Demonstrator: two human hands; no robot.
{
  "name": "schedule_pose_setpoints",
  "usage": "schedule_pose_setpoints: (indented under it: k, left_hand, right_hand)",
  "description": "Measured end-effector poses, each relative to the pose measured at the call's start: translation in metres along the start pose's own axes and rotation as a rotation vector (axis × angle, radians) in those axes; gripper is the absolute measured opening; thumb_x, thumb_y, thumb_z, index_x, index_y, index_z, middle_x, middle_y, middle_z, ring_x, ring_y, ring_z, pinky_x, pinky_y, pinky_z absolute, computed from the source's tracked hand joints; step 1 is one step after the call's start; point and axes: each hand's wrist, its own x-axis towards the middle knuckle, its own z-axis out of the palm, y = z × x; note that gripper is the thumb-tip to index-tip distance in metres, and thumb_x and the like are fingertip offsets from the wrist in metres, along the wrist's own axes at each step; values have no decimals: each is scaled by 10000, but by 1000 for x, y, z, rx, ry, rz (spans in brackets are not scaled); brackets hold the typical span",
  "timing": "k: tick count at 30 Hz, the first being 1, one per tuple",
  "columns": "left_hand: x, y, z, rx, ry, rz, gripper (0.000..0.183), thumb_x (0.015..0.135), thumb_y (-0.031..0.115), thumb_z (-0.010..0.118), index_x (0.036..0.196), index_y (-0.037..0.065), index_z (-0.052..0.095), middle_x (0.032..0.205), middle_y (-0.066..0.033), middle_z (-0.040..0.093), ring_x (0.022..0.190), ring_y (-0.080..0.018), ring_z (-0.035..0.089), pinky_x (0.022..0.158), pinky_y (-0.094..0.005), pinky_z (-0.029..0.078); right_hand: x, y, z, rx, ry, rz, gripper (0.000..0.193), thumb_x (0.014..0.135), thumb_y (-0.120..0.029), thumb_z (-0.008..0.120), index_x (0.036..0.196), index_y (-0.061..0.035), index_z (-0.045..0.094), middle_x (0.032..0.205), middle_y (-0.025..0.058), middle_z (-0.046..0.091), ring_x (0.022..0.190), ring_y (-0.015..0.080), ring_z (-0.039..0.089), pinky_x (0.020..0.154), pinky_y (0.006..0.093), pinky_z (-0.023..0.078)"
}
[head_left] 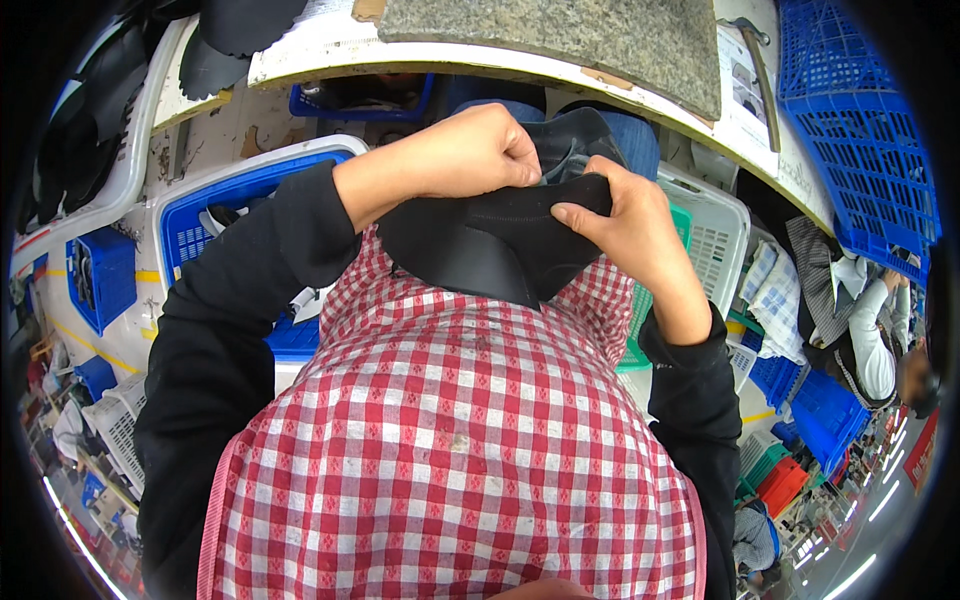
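Note:
A black shoe upper (470, 235), stitched and partly smooth like leather, is held over my lap against the checked apron. My left hand (475, 150) is closed in a pinch at its top opening, by a bit of greyish lining (566, 168). My right hand (632, 215) grips the right side, with the thumb pressed on the outer face and the fingers curled over the top edge. The fingertips of the left hand are partly hidden by the folded material.
In front stands a workbench with a grey stone slab (560, 45) and a hammer (757, 75). Black cut pieces (235, 40) lie at its left. A blue basket (185, 215) is at my left, a white one (725, 230) at my right. Blue crates (860, 130) stand far right, near another person.

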Motion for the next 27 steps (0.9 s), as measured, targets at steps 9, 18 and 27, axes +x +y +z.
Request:
schedule_pose_setpoints:
  k: [9, 18, 27]
  left_hand:
    - [-14, -15, 10, -394, 29, -117, 194, 962, 161, 767, 1058, -7, 785, 935, -32, 773, 841, -92, 689, 810, -272, 548]
    - [-12, -19, 31, -504, -42, -88, 214, 872, -8, 804, 1080, -11, 759, 960, -36, 767, 849, -80, 689, 815, -247, 552]
    - [-23, -9, 41, -321, 85, 43, 150, 906, 9, 776, 1048, -14, 734, 920, -23, 753, 834, -57, 649, 779, -251, 528]
  right_hand:
    - [9, 4, 1, 13, -26, -20, 408, 788, -294, 885, 1081, -64, 719, 907, 185, 749, 886, 386, 733, 773, 455, 561]
    - [10, 3, 2, -6, -40, -25, 343, 812, -207, 891, 1026, -22, 696, 842, 144, 729, 776, 227, 728, 704, 355, 549]
    - [0, 29, 2, 505, 68, -13, 228, 909, -119, 830, 987, -29, 634, 818, -18, 671, 780, 36, 579, 708, 226, 499]
